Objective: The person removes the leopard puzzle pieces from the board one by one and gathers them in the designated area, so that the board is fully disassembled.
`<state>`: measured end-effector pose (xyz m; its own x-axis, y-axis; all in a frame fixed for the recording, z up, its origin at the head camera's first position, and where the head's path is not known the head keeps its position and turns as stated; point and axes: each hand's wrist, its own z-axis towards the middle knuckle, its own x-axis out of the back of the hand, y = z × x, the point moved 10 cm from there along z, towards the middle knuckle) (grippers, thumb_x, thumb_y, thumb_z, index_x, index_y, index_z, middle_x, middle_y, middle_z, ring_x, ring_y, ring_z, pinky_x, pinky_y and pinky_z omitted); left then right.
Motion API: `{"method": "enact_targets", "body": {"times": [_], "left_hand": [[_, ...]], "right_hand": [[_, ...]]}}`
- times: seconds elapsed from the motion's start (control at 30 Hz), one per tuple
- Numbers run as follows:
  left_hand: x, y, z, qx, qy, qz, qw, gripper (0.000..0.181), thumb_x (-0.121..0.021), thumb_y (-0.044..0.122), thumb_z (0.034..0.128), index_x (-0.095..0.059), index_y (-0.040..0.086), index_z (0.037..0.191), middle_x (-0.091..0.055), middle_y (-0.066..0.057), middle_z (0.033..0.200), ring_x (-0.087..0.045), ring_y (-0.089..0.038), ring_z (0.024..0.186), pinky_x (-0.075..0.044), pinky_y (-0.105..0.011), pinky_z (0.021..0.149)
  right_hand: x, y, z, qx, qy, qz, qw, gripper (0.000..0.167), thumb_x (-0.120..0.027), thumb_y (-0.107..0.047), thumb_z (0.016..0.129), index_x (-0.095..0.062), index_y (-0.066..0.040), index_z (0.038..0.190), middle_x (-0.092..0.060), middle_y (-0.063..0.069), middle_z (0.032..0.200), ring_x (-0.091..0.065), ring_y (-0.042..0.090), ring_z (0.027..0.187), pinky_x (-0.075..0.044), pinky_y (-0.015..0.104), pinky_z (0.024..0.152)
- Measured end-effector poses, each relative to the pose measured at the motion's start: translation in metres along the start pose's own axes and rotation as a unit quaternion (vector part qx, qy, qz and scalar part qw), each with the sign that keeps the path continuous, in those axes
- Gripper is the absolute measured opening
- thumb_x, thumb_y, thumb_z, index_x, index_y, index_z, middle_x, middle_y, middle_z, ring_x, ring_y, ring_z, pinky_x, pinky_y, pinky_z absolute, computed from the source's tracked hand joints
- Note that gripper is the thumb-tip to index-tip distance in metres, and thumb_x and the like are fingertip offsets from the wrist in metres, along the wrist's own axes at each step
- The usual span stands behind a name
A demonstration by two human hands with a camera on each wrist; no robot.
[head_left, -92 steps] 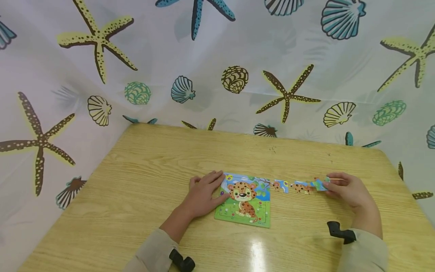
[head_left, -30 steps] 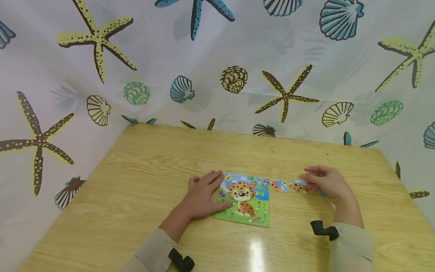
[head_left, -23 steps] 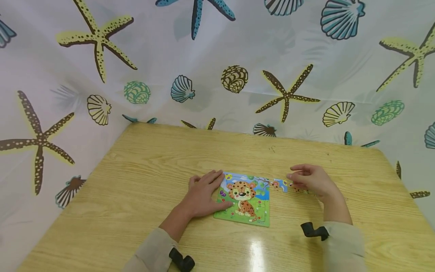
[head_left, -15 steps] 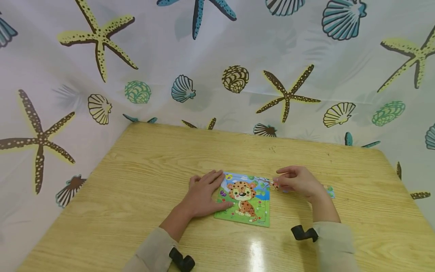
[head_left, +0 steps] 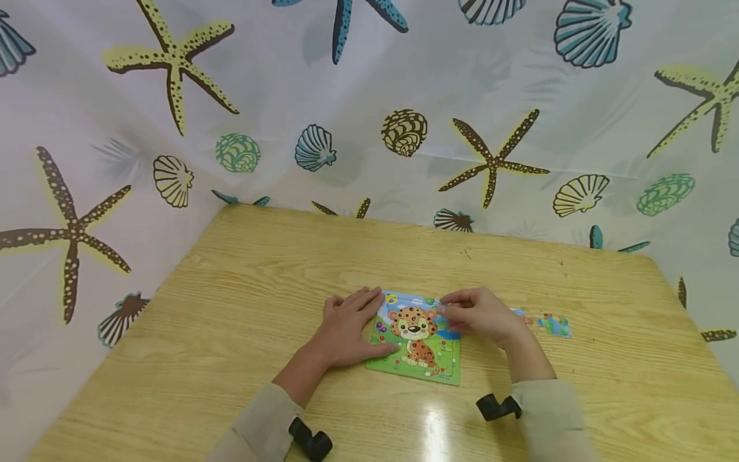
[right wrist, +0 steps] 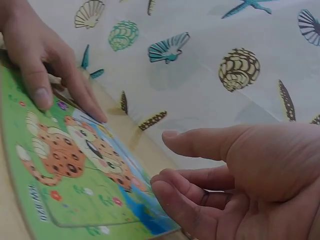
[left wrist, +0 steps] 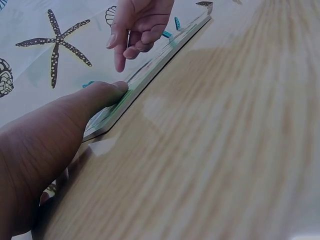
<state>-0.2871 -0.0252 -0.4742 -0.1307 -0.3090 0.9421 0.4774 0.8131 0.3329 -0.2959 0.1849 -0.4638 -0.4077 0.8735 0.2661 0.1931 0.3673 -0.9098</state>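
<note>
A square puzzle board (head_left: 398, 367) printed with a spotted leopard cub lies flat on the table. My left hand (head_left: 343, 333) rests on its left edge, fingers stretched along the upper left corner and thumb (left wrist: 107, 95) lying over the picture. Over the upper right corner of the board hovers my right hand (head_left: 482, 316), its fingers loosely bent. In the right wrist view a gap shows between the thumb (right wrist: 200, 142) and the fingers, with nothing held there. To the right of that hand lie loose puzzle pieces (head_left: 557, 325); others may be hidden behind it.
The wooden table (head_left: 277, 256) stretches around the board on all sides. A white curtain (head_left: 358, 96) with starfish and shell prints hangs behind the table and along its sides. A black wrist mount (head_left: 312, 439) sits on each sleeve.
My right hand has left the rightmost puzzle piece and swept left along the row to the board, uncovering pieces at right. My left hand stays on the board, its thumb slightly lower.
</note>
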Motion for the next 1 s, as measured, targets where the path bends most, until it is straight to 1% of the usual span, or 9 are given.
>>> {"method": "enact_targets", "body": {"times": [0.07, 0.17, 0.37, 0.53, 0.63, 0.77, 0.9, 1.0], "left_hand": [[0.0, 0.0, 0.0, 0.003, -0.003, 0.002, 1.0, 0.103, -0.058, 0.078, 0.0809, -0.027, 0.019, 0.16, -0.027, 0.002, 0.166, -0.024, -0.022, 0.153, -0.024, -0.055, 0.105], [0.0, 0.0, -0.001, 0.004, -0.006, 0.001, 1.0, 0.103, -0.058, 0.079, 0.081, -0.027, 0.019, 0.16, -0.026, 0.002, 0.166, -0.024, -0.022, 0.153, -0.024, -0.055, 0.106], [0.003, 0.0, -0.002, -0.001, 0.0, -0.002, 1.0, 0.102, -0.058, 0.078, 0.0817, -0.028, 0.018, 0.159, -0.028, 0.001, 0.165, -0.026, -0.023, 0.153, -0.024, -0.056, 0.105], [0.002, -0.001, -0.002, -0.001, 0.0, -0.008, 1.0, 0.102, -0.06, 0.076, 0.0819, -0.028, 0.018, 0.159, -0.029, 0.0, 0.165, -0.026, -0.023, 0.153, -0.024, -0.057, 0.105], [0.002, -0.002, -0.001, -0.001, 0.0, -0.011, 0.9999, 0.102, -0.061, 0.076, 0.0817, -0.029, 0.018, 0.159, -0.028, 0.0, 0.165, -0.026, -0.024, 0.153, -0.024, -0.057, 0.105], [0.004, -0.002, 0.0, -0.001, 0.003, -0.014, 0.9999, 0.101, -0.062, 0.075, 0.0813, -0.03, 0.018, 0.159, -0.029, 0.0, 0.165, -0.026, -0.024, 0.153, -0.024, -0.057, 0.105], [0.005, -0.001, -0.001, -0.001, 0.004, -0.021, 0.9998, 0.101, -0.064, 0.073, 0.0812, -0.031, 0.017, 0.158, -0.03, 0.0, 0.165, -0.027, -0.025, 0.152, -0.023, -0.058, 0.106], [0.003, 0.0, 0.0, 0.002, 0.001, -0.025, 0.9997, 0.102, -0.064, 0.074, 0.081, -0.03, 0.017, 0.158, -0.029, 0.0, 0.165, -0.026, -0.024, 0.153, -0.022, -0.057, 0.106]], "right_hand": [[-0.01, -0.001, 0.001, 0.001, -0.011, -0.003, 0.9999, 0.047, -0.065, -0.022, 0.098, -0.057, 0.006, 0.135, -0.067, 0.018, 0.117, -0.068, 0.02, 0.088, -0.058, 0.034, 0.083], [-0.026, -0.004, 0.003, 0.006, -0.031, 0.0, 0.9995, 0.044, -0.064, -0.021, 0.099, -0.059, 0.006, 0.133, -0.068, 0.02, 0.115, -0.069, 0.02, 0.087, -0.059, 0.034, 0.082], [-0.054, -0.011, 0.004, 0.017, -0.069, -0.01, 0.9974, 0.042, -0.059, -0.018, 0.102, -0.057, 0.006, 0.136, -0.07, 0.019, 0.114, -0.071, 0.017, 0.085, -0.059, 0.034, 0.08], [-0.071, -0.014, 0.005, 0.019, -0.09, -0.015, 0.9956, 0.042, -0.054, -0.015, 0.104, -0.052, 0.006, 0.141, -0.072, 0.017, 0.104, -0.071, 0.015, 0.077, -0.059, 0.032, 0.074], [-0.073, -0.015, 0.006, 0.022, -0.078, -0.02, 0.9965, 0.04, -0.055, -0.014, 0.103, -0.055, 0.004, 0.139, -0.072, 0.015, 0.097, -0.07, 0.014, 0.071, -0.059, 0.032, 0.07], [-0.073, -0.016, 0.008, 0.027, -0.054, -0.025, 0.9979, 0.035, -0.058, -0.012, 0.101, -0.06, 0.003, 0.133, -0.07, 0.015, 0.094, -0.069, 0.014, 0.07, -0.06, 0.032, 0.07], [-0.072, -0.018, 0.01, 0.018, -0.026, -0.042, 0.9986, 0.03, -0.06, -0.012, 0.1, -0.063, 0.002, 0.127, -0.069, 0.015, 0.095, -0.069, 0.015, 0.07, -0.059, 0.032, 0.069], [-0.07, -0.02, 0.012, 0.007, -0.003, -0.051, 0.9987, 0.023, -0.062, -0.01, 0.098, -0.064, 0.001, 0.118, -0.068, 0.014, 0.093, -0.067, 0.016, 0.068, -0.057, 0.031, 0.064]]}}
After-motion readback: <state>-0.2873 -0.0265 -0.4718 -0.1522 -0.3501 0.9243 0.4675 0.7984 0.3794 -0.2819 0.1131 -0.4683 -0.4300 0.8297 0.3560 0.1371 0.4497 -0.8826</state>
